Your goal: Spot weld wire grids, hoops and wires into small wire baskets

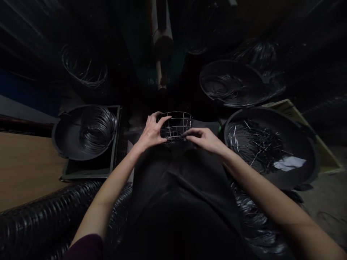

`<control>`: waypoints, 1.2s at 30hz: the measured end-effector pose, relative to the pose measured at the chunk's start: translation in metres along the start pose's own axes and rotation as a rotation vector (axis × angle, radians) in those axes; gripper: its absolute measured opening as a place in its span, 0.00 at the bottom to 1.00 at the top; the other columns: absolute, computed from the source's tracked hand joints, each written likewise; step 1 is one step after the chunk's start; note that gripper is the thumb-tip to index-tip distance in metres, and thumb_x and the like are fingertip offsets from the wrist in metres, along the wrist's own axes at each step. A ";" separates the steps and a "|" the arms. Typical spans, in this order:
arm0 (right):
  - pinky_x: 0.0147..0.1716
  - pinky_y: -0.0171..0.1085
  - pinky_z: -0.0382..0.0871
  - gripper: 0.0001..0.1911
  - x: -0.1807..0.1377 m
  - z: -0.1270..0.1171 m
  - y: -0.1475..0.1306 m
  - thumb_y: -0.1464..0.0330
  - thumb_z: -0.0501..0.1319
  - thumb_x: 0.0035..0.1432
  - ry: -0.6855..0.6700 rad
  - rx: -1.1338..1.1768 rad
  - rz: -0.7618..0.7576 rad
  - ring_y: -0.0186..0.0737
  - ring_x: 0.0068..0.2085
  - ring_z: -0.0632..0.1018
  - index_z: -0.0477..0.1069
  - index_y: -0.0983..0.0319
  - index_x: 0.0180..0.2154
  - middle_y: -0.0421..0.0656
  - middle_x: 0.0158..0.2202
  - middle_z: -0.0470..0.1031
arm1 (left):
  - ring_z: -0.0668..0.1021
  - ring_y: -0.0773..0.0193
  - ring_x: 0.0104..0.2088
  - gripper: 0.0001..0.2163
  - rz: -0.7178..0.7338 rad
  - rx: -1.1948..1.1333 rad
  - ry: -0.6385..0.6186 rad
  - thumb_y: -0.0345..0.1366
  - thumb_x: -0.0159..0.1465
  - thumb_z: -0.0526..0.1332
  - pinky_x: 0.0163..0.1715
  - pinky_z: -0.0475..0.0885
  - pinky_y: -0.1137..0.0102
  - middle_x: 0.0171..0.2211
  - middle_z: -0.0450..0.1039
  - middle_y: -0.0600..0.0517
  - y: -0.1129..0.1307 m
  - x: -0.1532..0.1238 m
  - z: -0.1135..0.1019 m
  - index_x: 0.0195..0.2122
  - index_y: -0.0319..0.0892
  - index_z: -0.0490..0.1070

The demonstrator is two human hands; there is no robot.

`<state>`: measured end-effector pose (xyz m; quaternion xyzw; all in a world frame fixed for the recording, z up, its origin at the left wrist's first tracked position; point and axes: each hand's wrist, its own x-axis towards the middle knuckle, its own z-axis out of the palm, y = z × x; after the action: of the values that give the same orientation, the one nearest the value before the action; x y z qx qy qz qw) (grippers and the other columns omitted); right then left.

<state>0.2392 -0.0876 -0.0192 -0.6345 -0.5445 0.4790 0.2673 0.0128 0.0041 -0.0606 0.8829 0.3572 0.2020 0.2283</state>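
A small round wire basket (177, 122) of thin metal rings and crosswires is held over my lap, in the middle of the head view. My left hand (154, 131) grips its left side, thumb low and fingers over the upper ring. On the right, my right hand (202, 138) is closed in a pinch at the basket's lower right edge. Whether a loose wire piece sits between those fingertips is too dark to tell. Above the basket, the rod-like end of a machine (162, 76) points down toward it.
Left, a black basin (62, 141) with stacked wire rings (97, 128) rests on a crate (89, 169). Right, another basin (309, 159) holds short wire pieces (267, 142) and a white scrap (290, 163). Behind is a basin of wire (225, 86). Plastic-wrapped coils (48, 213) lie lower left.
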 end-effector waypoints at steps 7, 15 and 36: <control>0.31 0.34 0.74 0.19 0.030 0.022 0.002 0.64 0.61 0.63 0.147 -0.829 -0.560 0.42 0.41 0.83 0.73 0.59 0.54 0.44 0.48 0.80 | 0.63 0.44 0.61 0.38 -0.024 -0.036 0.061 0.33 0.47 0.73 0.61 0.64 0.49 0.58 0.56 0.41 -0.005 0.000 -0.018 0.60 0.45 0.62; 0.38 0.28 0.76 0.14 0.067 0.008 -0.009 0.69 0.56 0.67 0.282 -0.820 -0.978 0.32 0.38 0.83 0.75 0.60 0.51 0.41 0.48 0.79 | 0.65 0.43 0.61 0.36 -0.015 -0.113 0.171 0.36 0.47 0.73 0.61 0.64 0.48 0.58 0.58 0.41 -0.018 0.021 -0.041 0.57 0.44 0.63; 0.42 0.26 0.76 0.13 0.097 -0.009 -0.022 0.71 0.59 0.65 0.306 -0.735 -1.136 0.32 0.41 0.82 0.75 0.61 0.50 0.41 0.48 0.80 | 0.64 0.44 0.62 0.33 0.006 -0.106 0.232 0.34 0.46 0.72 0.62 0.64 0.49 0.60 0.57 0.42 -0.031 0.046 -0.046 0.55 0.45 0.67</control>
<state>0.2327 0.0121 -0.0272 -0.3610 -0.8753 -0.0454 0.3184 0.0025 0.0688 -0.0309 0.8413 0.3674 0.3221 0.2312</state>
